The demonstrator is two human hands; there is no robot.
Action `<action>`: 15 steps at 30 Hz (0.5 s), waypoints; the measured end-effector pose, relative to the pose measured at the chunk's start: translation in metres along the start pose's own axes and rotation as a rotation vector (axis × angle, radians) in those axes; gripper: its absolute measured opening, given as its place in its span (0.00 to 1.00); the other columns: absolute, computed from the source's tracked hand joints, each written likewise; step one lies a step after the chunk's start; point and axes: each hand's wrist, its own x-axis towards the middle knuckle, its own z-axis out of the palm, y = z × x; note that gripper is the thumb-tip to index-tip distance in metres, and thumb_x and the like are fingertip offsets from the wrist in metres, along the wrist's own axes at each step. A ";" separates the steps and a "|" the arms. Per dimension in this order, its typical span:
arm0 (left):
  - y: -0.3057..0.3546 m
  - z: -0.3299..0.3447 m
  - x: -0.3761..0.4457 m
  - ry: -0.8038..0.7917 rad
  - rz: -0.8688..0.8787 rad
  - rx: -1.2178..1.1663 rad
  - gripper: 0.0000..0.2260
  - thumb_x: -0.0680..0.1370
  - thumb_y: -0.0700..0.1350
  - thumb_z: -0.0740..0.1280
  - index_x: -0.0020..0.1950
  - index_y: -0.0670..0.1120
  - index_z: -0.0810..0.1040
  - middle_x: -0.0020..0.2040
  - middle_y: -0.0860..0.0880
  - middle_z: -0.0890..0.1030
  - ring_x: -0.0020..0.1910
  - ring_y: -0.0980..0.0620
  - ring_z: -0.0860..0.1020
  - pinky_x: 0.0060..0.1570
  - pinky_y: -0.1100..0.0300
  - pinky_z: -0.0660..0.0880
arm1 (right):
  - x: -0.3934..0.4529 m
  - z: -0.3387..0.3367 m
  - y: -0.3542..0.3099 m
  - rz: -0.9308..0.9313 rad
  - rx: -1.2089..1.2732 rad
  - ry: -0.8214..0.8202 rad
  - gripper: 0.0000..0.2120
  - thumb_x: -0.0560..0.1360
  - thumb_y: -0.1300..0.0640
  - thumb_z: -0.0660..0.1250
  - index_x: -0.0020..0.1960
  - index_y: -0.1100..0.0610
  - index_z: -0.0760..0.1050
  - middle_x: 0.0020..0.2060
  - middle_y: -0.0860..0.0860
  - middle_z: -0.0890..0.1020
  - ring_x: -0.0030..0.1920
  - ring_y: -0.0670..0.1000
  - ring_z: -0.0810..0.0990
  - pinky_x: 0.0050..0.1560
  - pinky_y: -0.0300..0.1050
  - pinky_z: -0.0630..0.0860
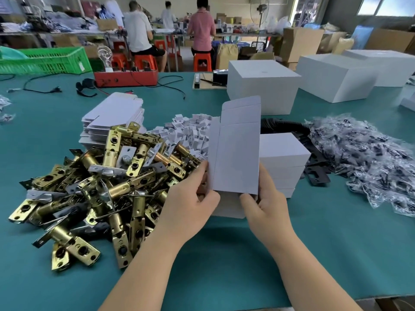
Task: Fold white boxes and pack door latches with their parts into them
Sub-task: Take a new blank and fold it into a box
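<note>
The table cover is plain teal green. The white box that stands upright is plain, with no print. The pile of door latches is shiny brass gold, with some silver plates and black holes. The stack of flat box blanks is white, and the heap of small folded cards is white too. The strike plates are black. The plastic bags are clear with black parts inside. The crate is bright green, the tool case is red, and the stools are orange-red.
</note>
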 end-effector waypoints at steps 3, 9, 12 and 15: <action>0.000 -0.001 -0.001 -0.045 -0.009 -0.041 0.28 0.72 0.48 0.63 0.70 0.65 0.63 0.49 0.79 0.75 0.50 0.72 0.77 0.42 0.79 0.71 | 0.003 -0.003 0.000 -0.010 0.075 -0.150 0.34 0.71 0.59 0.57 0.72 0.37 0.54 0.54 0.28 0.74 0.53 0.34 0.75 0.46 0.23 0.69; 0.005 -0.002 0.004 -0.117 -0.123 -0.327 0.20 0.69 0.58 0.68 0.61 0.69 0.72 0.54 0.61 0.82 0.52 0.59 0.81 0.48 0.62 0.80 | 0.003 -0.006 -0.007 -0.011 0.032 -0.314 0.39 0.75 0.56 0.57 0.76 0.37 0.38 0.64 0.23 0.65 0.64 0.33 0.69 0.58 0.26 0.68; 0.012 0.000 0.007 -0.013 -0.179 -0.542 0.27 0.65 0.59 0.73 0.63 0.62 0.70 0.53 0.61 0.82 0.53 0.60 0.81 0.45 0.65 0.78 | -0.001 0.000 -0.020 -0.059 -0.138 -0.335 0.39 0.74 0.53 0.56 0.70 0.26 0.36 0.62 0.27 0.69 0.56 0.39 0.75 0.55 0.39 0.75; 0.018 0.009 0.008 0.046 -0.203 -0.587 0.38 0.60 0.58 0.77 0.67 0.61 0.65 0.54 0.61 0.81 0.54 0.63 0.80 0.48 0.65 0.79 | -0.008 0.007 -0.027 -0.130 -0.285 -0.338 0.41 0.69 0.55 0.55 0.70 0.29 0.35 0.70 0.42 0.68 0.50 0.55 0.78 0.48 0.55 0.77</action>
